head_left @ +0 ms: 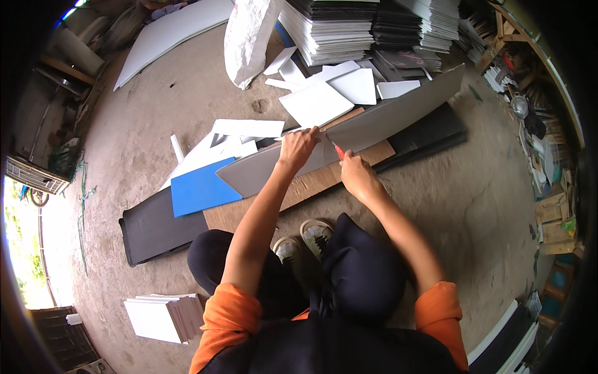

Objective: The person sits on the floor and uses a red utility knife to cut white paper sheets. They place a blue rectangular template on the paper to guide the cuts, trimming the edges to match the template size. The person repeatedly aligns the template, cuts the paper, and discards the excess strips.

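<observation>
A long grey sheet [398,109] lies across a brown board [311,184] on the floor in front of me. My left hand [298,148] presses flat on the grey sheet near its middle, fingers spread. Just right of it, my right hand [356,174] is closed around a red-handled cutter [338,150], whose tip touches the grey sheet. I am crouched, and my two shoes [305,240] stand just behind the board.
A blue sheet [202,187] and white offcuts [249,128] lie to the left over a black sheet [152,230]. Tall stacks of sheets [349,28] and a white sack [249,37] stand beyond. A small white stack [165,318] sits near my left knee.
</observation>
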Tool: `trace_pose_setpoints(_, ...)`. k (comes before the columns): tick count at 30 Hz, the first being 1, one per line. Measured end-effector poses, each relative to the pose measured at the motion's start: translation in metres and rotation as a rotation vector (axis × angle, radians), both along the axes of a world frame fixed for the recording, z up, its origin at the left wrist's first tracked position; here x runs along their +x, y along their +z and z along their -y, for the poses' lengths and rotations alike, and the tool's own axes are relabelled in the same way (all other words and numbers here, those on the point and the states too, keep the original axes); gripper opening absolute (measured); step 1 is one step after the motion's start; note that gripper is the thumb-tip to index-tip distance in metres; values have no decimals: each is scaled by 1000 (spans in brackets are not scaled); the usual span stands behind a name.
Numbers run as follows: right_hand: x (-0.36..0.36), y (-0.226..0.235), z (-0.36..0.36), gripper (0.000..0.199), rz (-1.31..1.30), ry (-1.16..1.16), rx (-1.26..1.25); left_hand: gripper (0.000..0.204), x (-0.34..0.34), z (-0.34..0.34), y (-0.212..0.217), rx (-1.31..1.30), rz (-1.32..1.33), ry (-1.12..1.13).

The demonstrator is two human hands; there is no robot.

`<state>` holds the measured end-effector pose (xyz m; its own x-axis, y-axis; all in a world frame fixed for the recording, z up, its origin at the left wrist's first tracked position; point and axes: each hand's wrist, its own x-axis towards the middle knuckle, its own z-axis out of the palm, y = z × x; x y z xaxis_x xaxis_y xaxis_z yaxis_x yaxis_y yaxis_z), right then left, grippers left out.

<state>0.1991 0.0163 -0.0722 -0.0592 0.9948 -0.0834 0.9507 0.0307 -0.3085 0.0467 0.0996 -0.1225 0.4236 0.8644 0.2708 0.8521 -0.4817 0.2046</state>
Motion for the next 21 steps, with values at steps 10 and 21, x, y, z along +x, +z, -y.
trace_pose_setpoints(10, -9, -11, -20, 21, -35, -91, -127, 28, 3, 6, 6, 3, -25, -36)
trace_pose_setpoints(21, -1, -14, -26, 23, -124, 14, -203, 24, 10, -15, 11, -50, 136, -97)
